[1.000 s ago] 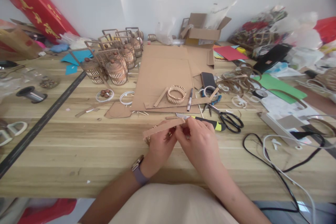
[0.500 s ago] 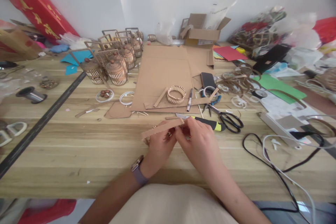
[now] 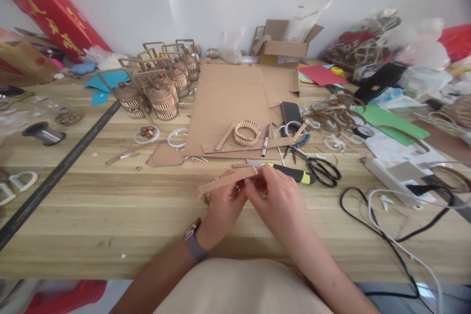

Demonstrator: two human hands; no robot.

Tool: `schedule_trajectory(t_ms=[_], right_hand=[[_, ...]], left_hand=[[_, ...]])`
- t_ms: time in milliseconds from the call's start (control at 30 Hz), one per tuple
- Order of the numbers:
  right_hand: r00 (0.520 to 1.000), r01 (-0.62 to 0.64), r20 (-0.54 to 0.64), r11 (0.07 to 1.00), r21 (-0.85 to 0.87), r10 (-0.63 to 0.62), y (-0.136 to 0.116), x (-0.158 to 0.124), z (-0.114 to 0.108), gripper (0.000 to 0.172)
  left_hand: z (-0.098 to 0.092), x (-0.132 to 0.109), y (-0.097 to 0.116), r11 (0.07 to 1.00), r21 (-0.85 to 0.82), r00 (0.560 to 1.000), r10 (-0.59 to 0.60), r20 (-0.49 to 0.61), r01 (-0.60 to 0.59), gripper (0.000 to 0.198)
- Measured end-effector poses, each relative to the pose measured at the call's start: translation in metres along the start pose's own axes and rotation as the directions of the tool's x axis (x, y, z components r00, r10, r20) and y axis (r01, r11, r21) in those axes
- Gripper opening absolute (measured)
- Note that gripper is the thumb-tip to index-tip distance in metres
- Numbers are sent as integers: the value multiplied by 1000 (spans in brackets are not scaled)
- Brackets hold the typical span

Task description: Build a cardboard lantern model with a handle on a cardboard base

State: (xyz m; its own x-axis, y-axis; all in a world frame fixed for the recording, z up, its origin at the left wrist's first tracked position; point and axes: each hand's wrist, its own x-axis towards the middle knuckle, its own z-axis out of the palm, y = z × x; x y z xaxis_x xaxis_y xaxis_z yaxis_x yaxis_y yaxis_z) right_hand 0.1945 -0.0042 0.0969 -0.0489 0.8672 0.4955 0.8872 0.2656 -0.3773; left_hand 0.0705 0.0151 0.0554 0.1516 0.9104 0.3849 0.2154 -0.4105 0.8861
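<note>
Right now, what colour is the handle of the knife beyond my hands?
Black with yellow-green patches on the knife handle, clearest in the head view.

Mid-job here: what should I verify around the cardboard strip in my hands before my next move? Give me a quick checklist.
1. Left hand grips the cardboard strip: ok.
2. Right hand pinches the strip's right end: ok.
3. Strip straight, not creased: ok.
4. Knife clear of the hands: not ok; it lies right behind the right hand.
5. Scissors out of the way: ok; they lie right of the knife.
6. Anything under the left hand: cannot tell, hidden.
</note>
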Motion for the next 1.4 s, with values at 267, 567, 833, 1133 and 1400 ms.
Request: schedule_trajectory(t_ms=[267, 567, 833, 1133, 1400], right_hand=[[1000, -26, 4, 999, 47, 26, 0, 1, 0, 19], [995, -98, 14, 993, 58, 98, 1, 3, 6, 25], [997, -71, 6, 997, 6, 71, 1, 3, 7, 26], [972, -196, 166, 966, 170, 168, 0, 5, -2, 26], [952, -222, 265, 940, 258, 152, 1, 10, -12, 24]], left_hand=[[0, -2, -4, 999, 35, 1000, 4, 6, -5, 19], [2, -4, -5, 998, -17, 998, 63, -7, -63, 20], [4, -4, -7, 998, -12, 998, 55, -16, -55, 19], [2, -5, -6, 997, -32, 998, 64, -25, -65, 19], [1, -4, -6, 997, -26, 997, 70, -39, -71, 17]])
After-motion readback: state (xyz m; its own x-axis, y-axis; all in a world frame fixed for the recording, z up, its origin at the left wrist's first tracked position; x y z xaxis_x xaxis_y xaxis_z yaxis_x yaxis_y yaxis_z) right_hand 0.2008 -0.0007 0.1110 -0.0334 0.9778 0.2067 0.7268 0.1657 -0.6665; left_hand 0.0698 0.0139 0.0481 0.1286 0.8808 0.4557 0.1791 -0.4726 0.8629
